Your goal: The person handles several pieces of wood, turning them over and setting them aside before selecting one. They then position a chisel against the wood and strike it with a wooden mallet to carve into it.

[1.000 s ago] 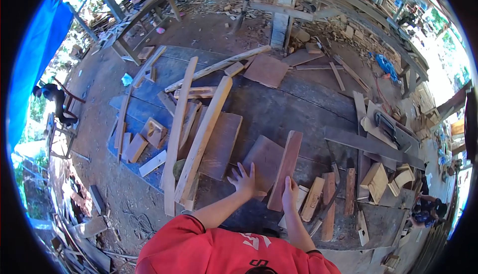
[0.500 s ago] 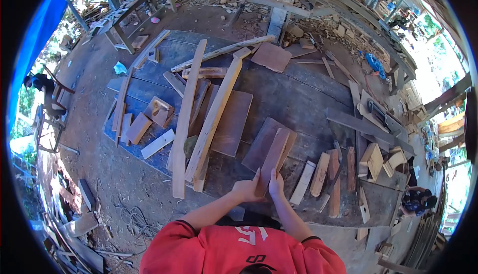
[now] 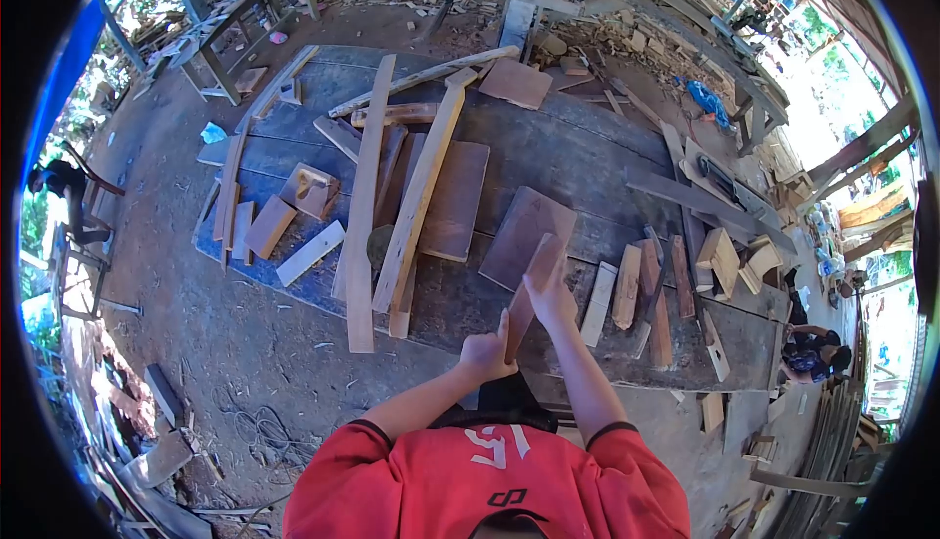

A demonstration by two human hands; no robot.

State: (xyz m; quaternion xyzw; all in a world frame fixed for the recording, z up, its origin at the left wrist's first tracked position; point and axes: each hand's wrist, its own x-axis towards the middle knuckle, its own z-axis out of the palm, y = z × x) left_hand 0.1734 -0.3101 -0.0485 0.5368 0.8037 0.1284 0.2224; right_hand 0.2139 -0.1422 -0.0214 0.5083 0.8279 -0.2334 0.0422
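A brown wooden block (image 3: 519, 328) is between my hands at the near edge of the dark worktable (image 3: 587, 182), slanting up and to the right. My left hand (image 3: 487, 355) is closed around its near end, thumb up along the side. Farther up, my right hand (image 3: 551, 296) wraps the block close to its far end. Just beyond lies a flat brown board (image 3: 526, 226) on the tabletop. To the right of my right hand rests a pale wood strip (image 3: 598, 304).
Long planks (image 3: 367, 235) and a squared timber (image 3: 423, 206) lie left of centre. A notched block (image 3: 310, 191) sits farther left. Several short wood pieces (image 3: 627, 287) and a handsaw (image 3: 720, 179) lie on the right. Another person (image 3: 818, 353) is at the right edge.
My right hand has moved from the near end of the block up toward its far end. The block has shifted on the board, leaving more of the board's surface visible.
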